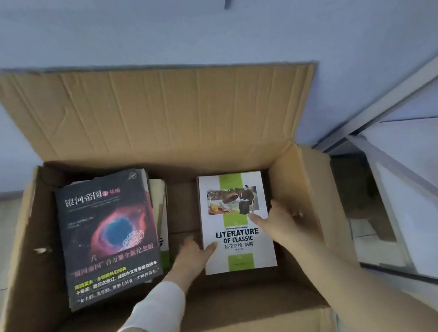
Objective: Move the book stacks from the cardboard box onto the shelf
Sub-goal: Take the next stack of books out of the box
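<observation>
White-covered book stack point(237, 247), centre-right in cardboard box point(154, 113): long axis up-frame, between both hands; left hand point(194, 256) and right hand point(278, 225) clasp its side edges, thumbs on cover

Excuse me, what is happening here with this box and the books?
A person reaches into an open cardboard box with both hands. The left hand and the right hand hold a white book, titled Literature of Classic, by its two side edges, thumbs on the cover. It is not yet out of the box. A dark-covered stack lies untouched in the box's left part. The shelf stands to the right.
</observation>
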`<state>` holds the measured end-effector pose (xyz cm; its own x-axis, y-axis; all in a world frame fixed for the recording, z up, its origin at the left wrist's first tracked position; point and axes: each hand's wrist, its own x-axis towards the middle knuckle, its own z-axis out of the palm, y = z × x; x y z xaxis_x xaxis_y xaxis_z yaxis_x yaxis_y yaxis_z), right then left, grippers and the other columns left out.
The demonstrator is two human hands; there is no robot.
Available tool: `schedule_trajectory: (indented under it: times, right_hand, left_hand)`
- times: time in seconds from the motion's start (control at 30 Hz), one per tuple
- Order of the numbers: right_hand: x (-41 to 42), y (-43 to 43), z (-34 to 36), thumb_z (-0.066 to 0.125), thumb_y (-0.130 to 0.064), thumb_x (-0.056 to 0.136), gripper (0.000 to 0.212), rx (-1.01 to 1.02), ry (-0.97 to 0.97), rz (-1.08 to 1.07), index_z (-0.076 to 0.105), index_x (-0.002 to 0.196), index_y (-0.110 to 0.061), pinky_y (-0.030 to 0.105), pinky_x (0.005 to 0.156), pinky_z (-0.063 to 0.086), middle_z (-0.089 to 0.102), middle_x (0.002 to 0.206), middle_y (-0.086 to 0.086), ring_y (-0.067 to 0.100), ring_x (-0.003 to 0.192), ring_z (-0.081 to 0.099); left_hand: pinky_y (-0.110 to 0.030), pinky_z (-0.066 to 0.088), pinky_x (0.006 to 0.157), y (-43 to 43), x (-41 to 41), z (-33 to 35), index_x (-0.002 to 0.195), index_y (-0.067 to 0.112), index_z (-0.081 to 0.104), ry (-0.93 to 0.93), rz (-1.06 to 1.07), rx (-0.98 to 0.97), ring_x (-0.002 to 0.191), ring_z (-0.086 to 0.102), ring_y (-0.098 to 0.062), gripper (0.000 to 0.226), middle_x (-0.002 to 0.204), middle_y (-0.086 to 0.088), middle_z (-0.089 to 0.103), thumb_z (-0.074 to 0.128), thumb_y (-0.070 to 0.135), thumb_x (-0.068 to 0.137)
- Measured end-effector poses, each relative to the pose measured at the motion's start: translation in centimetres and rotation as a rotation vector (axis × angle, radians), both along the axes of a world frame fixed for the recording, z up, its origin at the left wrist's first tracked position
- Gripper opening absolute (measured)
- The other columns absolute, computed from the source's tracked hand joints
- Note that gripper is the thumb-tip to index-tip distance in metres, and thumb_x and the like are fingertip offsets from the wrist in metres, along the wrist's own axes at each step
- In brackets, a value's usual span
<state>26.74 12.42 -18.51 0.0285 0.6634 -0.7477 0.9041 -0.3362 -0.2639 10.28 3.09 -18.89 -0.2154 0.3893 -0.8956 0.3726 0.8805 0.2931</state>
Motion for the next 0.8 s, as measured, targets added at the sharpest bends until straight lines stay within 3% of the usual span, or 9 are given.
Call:
schedule_trajectory:
  times: [0.07,0.17,0.37,0.67,0.73,0.8]
  right_hand:
    - [-0.1,1.0,-3.9,0.058,-0.050,0.083,0.083,-0.016,0.030,-0.110,0.029,0.141,0.003,0.037,0.104,0.039,0.042,0.144,0.017,0.030,0.131,0.043]
    - [0.2,1.6,-8.4,0.062,-0.053,0.079,0.080,-0.046,0.115,-0.278,0.042,0.135,0.001,0.035,0.096,0.046,0.053,0.134,0.016,0.031,0.120,0.054]
    - [0.3,1.6,-11.7,0.069,-0.044,0.076,0.052,0.061,0.187,-0.431,0.064,0.109,-0.003,0.039,0.081,0.055,0.070,0.104,0.015,0.031,0.094,0.067]
    - [0.2,3.1,-11.4,0.076,-0.035,0.072,0.060,-0.109,0.305,-0.543,0.058,0.116,0.001,0.043,0.089,0.052,0.065,0.112,0.019,0.034,0.099,0.064]
    - [0.1,3.7,-10.6,0.077,-0.029,0.072,0.056,-0.178,0.357,-0.551,0.057,0.116,0.001,0.043,0.083,0.055,0.066,0.111,0.019,0.032,0.093,0.066]
    - [0.0,4.1,-9.8,0.077,-0.022,0.073,0.053,-0.222,0.408,-0.561,0.057,0.117,0.001,0.033,0.067,0.055,0.067,0.106,0.017,0.027,0.081,0.067]
  left_hand:
    - [-0.039,0.036,0.107,0.4,0.0,-2.9,0.146,0.002,0.023,-0.109,0.163,-0.007,0.135,0.041,-0.031,0.075,0.148,-0.015,0.040,0.056,0.040,0.090]
    - [-0.038,0.041,0.101,0.2,0.0,-5.3,0.142,0.006,0.033,-0.228,0.298,-0.033,0.127,0.051,-0.029,0.067,0.140,-0.012,0.051,0.058,0.039,0.089]
    - [-0.033,0.044,0.087,0.2,-0.2,-7.7,0.135,0.003,0.038,-0.292,0.377,-0.060,0.122,0.055,-0.029,0.065,0.136,-0.013,0.054,0.067,0.031,0.085]
    - [-0.035,0.047,0.090,-0.2,-0.6,-9.0,0.134,0.001,0.042,-0.375,0.501,-0.019,0.111,0.059,-0.025,0.067,0.133,-0.014,0.058,0.073,0.026,0.079]
    - [-0.034,0.047,0.086,-0.4,-0.8,-9.0,0.135,0.001,0.040,-0.369,0.542,-0.013,0.105,0.059,-0.024,0.068,0.131,-0.014,0.058,0.073,0.023,0.080]
    - [-0.034,0.047,0.086,-0.5,-1.0,-8.7,0.134,-0.001,0.040,-0.369,0.570,-0.011,0.105,0.059,-0.025,0.066,0.129,-0.015,0.059,0.073,0.020,0.080]
